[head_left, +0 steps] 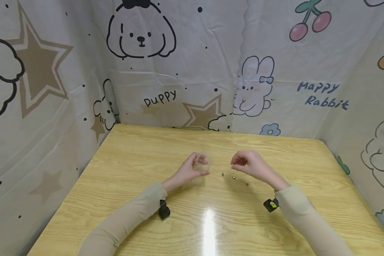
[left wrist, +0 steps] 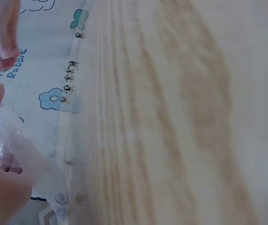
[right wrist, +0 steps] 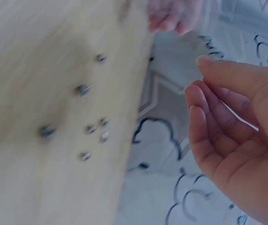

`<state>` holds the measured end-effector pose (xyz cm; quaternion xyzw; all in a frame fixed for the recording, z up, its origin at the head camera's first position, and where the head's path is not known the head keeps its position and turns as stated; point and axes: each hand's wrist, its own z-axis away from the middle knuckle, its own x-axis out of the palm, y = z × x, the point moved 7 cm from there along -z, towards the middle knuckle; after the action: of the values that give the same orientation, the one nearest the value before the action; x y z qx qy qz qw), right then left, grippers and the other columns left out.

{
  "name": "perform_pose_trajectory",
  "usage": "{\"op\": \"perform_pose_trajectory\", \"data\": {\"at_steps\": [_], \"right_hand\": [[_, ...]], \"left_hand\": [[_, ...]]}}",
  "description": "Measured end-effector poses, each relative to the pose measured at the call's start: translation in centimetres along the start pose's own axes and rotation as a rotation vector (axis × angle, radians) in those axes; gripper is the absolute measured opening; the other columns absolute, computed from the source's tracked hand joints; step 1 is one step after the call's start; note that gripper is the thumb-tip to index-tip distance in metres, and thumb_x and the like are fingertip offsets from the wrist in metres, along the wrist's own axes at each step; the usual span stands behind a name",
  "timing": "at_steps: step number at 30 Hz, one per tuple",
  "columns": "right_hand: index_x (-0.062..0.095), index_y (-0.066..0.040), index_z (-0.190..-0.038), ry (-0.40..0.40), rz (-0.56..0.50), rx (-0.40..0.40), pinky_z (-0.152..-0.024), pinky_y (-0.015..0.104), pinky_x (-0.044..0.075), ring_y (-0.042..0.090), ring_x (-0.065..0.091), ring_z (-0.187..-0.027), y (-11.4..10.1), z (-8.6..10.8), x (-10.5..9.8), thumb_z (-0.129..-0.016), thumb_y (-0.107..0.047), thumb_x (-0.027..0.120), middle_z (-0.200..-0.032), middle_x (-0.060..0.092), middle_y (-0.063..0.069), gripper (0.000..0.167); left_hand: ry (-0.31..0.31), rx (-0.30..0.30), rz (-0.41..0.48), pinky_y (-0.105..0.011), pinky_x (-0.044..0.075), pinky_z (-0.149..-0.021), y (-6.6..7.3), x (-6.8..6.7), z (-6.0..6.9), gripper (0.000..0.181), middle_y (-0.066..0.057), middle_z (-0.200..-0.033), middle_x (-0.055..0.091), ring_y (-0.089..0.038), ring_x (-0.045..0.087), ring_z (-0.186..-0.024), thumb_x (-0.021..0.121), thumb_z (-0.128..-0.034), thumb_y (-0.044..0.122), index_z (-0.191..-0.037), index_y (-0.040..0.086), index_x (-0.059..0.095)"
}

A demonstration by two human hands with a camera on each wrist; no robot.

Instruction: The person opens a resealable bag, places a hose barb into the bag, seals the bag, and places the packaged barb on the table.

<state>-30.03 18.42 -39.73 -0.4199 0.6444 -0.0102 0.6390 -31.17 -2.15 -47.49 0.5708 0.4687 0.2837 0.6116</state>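
At lower left, a left hand holds a clear plastic item; a right hand hangs upper left, near small shiny pieces strung down the tabletop.

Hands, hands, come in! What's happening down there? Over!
Left hand holds clear plastic thing. Right hand above table, load unclear. Small metal bits loose on table. Nothing seen in the way.

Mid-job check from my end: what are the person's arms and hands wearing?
Long, plain beige fabric sleeves cover both arms. A rounded black device sits by the left cuff; a boxy black device with a yellow patch by the right. The left hand and right hand are ungloved.
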Motion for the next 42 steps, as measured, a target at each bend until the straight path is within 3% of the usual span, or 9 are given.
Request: {"op": "perform_pose_trajectory", "data": {"at_steps": [15, 24, 31, 37, 42], "right_hand": [[0.07, -0.002, -0.097, -0.134, 0.007, 0.092, -0.071, 0.022, 0.056, 0.006, 0.063, -0.077, 5.8, 5.2, 1.7, -0.083, -0.008, 0.078, -0.09, 0.072, 0.007, 0.016], [0.073, -0.008, -0.094, -0.116, 0.015, 0.07, -0.069, 0.02, 0.055, 0.003, 0.062, -0.076, 6.9, 5.4, 2.3, -0.083, -0.008, 0.078, -0.088, 0.072, 0.002, 0.011], [0.073, -0.01, -0.09, -0.117, 0.037, 0.1, -0.067, 0.019, 0.052, -0.002, 0.058, -0.075, 7.2, 5.3, 2.6, -0.087, -0.01, 0.075, -0.086, 0.07, -0.001, 0.004], [0.071, -0.009, -0.087, -0.117, 0.079, 0.079, -0.066, 0.019, 0.051, -0.003, 0.057, -0.074, 6.7, 5.1, 2.7, -0.09, -0.016, 0.073, -0.083, 0.069, -0.003, 0.007], [0.068, -0.013, -0.088, -0.122, 0.062, 0.068, -0.068, 0.019, 0.053, -0.002, 0.058, -0.076, 6.0, 4.8, 2.8, -0.092, -0.011, 0.069, -0.084, 0.069, -0.004, 0.005]], "left_hand": [[-0.011, 0.004, -0.001, -0.06, 0.022, -0.123, 0.0, 0.0, -0.1, 0.054, -0.018, -0.126, 0.06, -0.031, 0.051, -0.125, 0.076, -0.0874, 0.011, -0.131, 0.001, 0.046], [0.008, 0.0, 0.005, -0.058, 0.024, -0.122, -0.1, -0.2, -0.2, 0.052, -0.014, -0.124, 0.062, -0.027, 0.052, -0.124, 0.077, -0.0862, 0.012, -0.129, 0.005, 0.049], [0.0, 0.004, -0.005, -0.06, 0.024, -0.121, 0.1, -0.1, -0.1, 0.054, -0.015, -0.125, 0.062, -0.029, 0.052, -0.125, 0.077, -0.0869, 0.012, -0.131, 0.003, 0.047], [0.013, -0.014, -0.012, -0.057, 0.026, -0.122, 0.0, -0.1, -0.1, 0.055, -0.015, -0.126, 0.062, -0.028, 0.052, -0.126, 0.077, -0.0862, 0.012, -0.132, 0.003, 0.048], [0.018, -0.017, -0.021, -0.056, 0.027, -0.122, 0.1, -0.1, -0.1, 0.056, -0.015, -0.126, 0.063, -0.028, 0.052, -0.125, 0.078, -0.086, 0.012, -0.132, 0.002, 0.047]]}}
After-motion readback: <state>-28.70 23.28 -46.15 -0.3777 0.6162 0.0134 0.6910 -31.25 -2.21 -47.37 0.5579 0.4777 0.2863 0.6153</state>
